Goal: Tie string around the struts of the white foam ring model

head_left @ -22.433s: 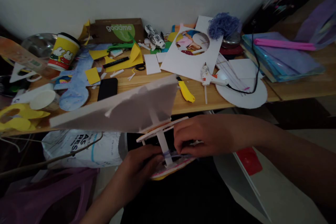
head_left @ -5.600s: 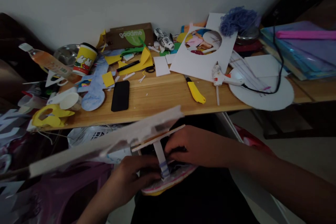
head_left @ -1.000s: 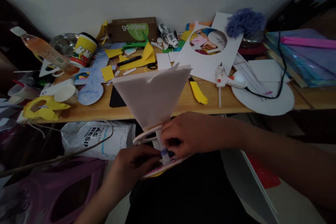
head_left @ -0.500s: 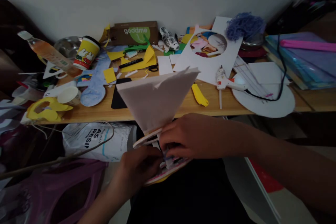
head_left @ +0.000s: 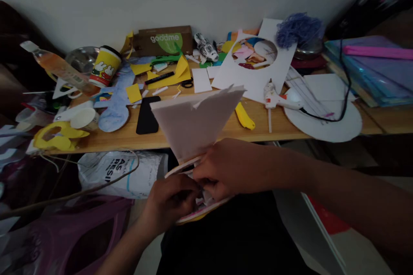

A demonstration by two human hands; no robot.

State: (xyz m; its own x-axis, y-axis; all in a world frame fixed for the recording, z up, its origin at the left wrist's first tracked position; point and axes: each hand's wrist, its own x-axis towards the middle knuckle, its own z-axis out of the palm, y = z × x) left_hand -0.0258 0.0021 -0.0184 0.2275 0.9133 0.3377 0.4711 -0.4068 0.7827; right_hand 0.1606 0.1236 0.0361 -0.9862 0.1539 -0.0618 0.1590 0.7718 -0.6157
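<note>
1. Compared with the frame from a few seconds earlier, the white panel (head_left: 196, 124) of the craft piece (head_left: 201, 218) had swung up from a low, nearly edge-on slant to show its broad face, and it now hid the top end of the yellow cutter (head_left: 245, 117).
2. The left hand (head_left: 171, 200) and right hand (head_left: 222, 169) had drawn together, covering most of the pale strut seen between them then.
3. The craft piece sat at the lap, in front of the bench (head_left: 129, 140), with both hands on it. Their fingers were bent inward and close together; I could not tell what they pinched.
4. On the bench lay one glue gun (head_left: 280, 99), one black slab (head_left: 148, 115), one bottle (head_left: 61, 68) and one yellow cup (head_left: 106, 66) bearing two rabbits.
5. The panel was matte, flat and stiff-looking, its top edge jagged; the craft piece's curved lower rim showed pink and yellow.
6. The yarn (head_left: 298, 30) was a tangled, bluish-violet heap.
</note>
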